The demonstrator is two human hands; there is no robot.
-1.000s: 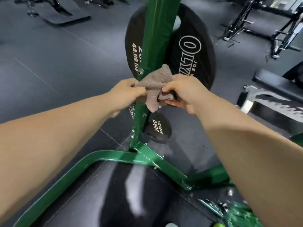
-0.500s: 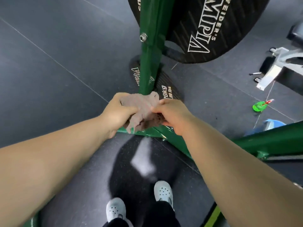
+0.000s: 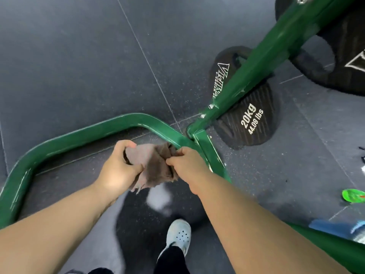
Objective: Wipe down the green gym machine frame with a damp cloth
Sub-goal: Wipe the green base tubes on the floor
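Note:
A brown-grey cloth (image 3: pixel 152 167) is bunched between my two hands, just in front of the green machine frame's base joint. My left hand (image 3: pixel 120 167) grips its left side with curled fingers. My right hand (image 3: pixel 186 165) pinches its right side, close to the green frame (image 3: pixel 88 133), whose curved base bar runs along the floor to the left. A slanted green post (image 3: pixel 262 62) rises from the joint toward the upper right. The cloth hangs free and I cannot tell whether it touches the bar.
A black 20 kg weight plate (image 3: pixel 250 119) sits low behind the post and a larger black plate (image 3: pixel 335 62) is at upper right. A green object (image 3: pixel 353 195) and a blue object (image 3: pixel 335 227) lie on the grey floor at right. My shoe (image 3: pixel 178 236) stands below.
The view has swung down and left toward the frame's base. Both hands, still holding the cloth, now sit by the curved floor bar instead of the upright post.

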